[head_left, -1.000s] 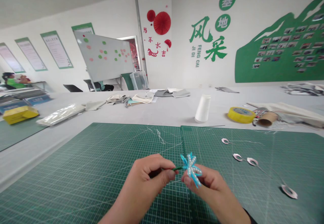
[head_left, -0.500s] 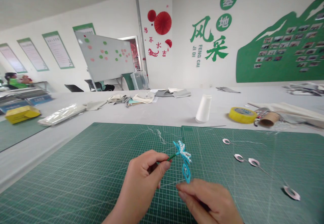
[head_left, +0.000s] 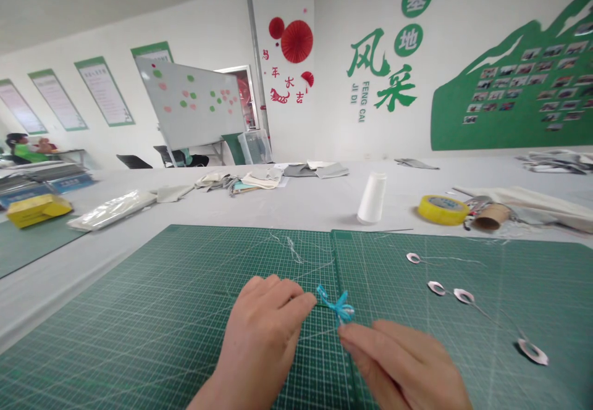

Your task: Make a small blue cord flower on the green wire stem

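A small light-blue craft flower (head_left: 343, 308) with white pearl-like beads is held just above the cutting mat, its petals facing down and to the right. My left hand (head_left: 264, 333) is closed, thumb and fingers pinching the flower's thin green stem (head_left: 323, 305). A blue loop sticks up near the stem. At the flower's lower edge, my right hand (head_left: 403, 360) is closed in a pinch, its fingertips on a petal. Part of the petals is hidden behind those fingertips. Both hands are over the green cutting mat (head_left: 185, 311).
Pale oval rings (head_left: 464, 297) with thin wires lie on the right of the mat. Beyond it stand a white thread cone (head_left: 372, 198), a yellow tape roll (head_left: 443, 210) and a cardboard tube (head_left: 492, 217). A yellow box (head_left: 38, 210) and fabric pieces (head_left: 264, 177) lie farther off.
My left hand has turned over, tipping the flower so its beaded face points down and away. My right hand has moved slightly right and up to the flower's lower petals.
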Available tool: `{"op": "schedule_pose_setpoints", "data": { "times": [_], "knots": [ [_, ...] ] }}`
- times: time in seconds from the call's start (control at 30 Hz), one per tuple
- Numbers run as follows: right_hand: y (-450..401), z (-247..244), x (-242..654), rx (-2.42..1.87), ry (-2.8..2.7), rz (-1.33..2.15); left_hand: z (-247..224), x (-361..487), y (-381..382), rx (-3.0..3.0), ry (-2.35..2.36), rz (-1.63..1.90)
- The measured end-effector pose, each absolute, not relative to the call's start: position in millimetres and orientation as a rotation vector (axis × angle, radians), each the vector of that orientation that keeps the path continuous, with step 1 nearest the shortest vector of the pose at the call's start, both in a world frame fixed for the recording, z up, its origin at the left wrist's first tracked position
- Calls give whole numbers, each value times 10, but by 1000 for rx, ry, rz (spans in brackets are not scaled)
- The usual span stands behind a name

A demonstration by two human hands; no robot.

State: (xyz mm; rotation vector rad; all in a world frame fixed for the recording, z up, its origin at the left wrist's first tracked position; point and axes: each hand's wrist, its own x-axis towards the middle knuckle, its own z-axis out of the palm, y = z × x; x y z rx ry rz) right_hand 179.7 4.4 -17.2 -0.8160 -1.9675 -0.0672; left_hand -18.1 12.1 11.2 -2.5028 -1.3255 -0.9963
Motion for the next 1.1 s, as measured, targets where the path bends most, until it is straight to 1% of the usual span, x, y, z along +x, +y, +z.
{"op": "schedule_pose_setpoints", "data": {
  "times": [0.23,0.37,0.43,0.53,0.63,0.7,0.8,0.97,1.1],
  "knots": [
    [103,-79,1886,-936,-1861,225,233,-203,121,-2723,-1169,-817],
    [179,-108,1933,-1072,-1718,525,283,-191,85,-2959,-1161,-875],
    [232,-138,1947,-1098,-1666,741,325,-179,65,-3080,-1213,-993],
    [287,-174,1936,-1021,-1612,1051,377,-161,44,-3204,-1311,-1285],
    [280,-197,1886,-949,-1462,1290,385,-154,40,-3258,-1389,-1593],
    [258,-215,1848,-917,-1404,1399,363,-159,52,-3198,-1527,-1783],
    [233,-248,1802,-899,-1530,1367,299,-178,88,-2951,-1809,-1973],
    [164,-288,1731,-1066,-1819,989,192,-186,141,-2667,-2149,-2074],
    [78,-324,1688,-923,-2001,656,168,-151,150,-2592,-2170,-2052]
  ]
}}
